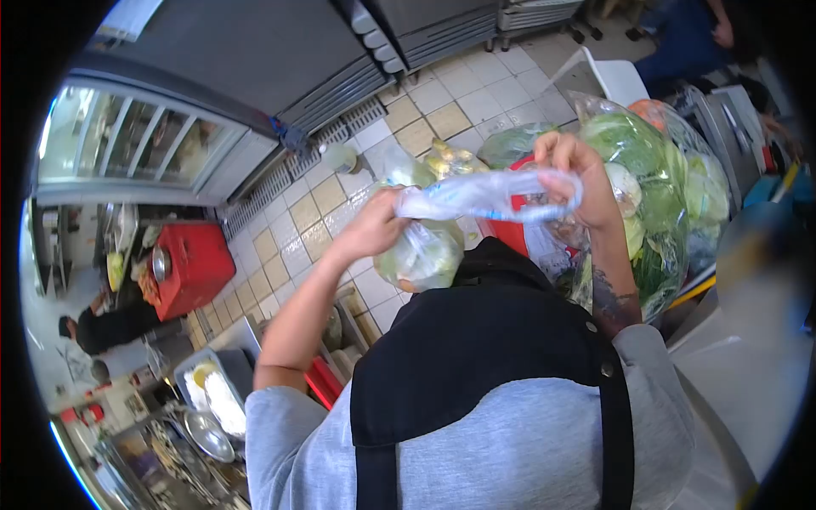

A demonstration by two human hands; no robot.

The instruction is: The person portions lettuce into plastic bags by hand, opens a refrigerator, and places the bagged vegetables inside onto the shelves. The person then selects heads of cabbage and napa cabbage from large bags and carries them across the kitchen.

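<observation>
My left hand (378, 223) is closed around the gathered neck of a clear plastic bag (476, 197). Below that hand hangs the bag's full part, with pale green vegetables (425, 259) showing through. The bag's upper end is stretched sideways to my right hand (576, 174), whose fingers pinch it near a loop-shaped edge. Just beyond my right hand lies a large clear bag of leafy greens (633, 149).
More bagged produce (514, 144) sits ahead, near a white chair (608, 76). A red cooler (194, 268) stands at left, with a co-worker in black (119, 327) beside it. Another person in dark blue (684, 42) is at upper right. The tiled floor (327, 200) looks wet.
</observation>
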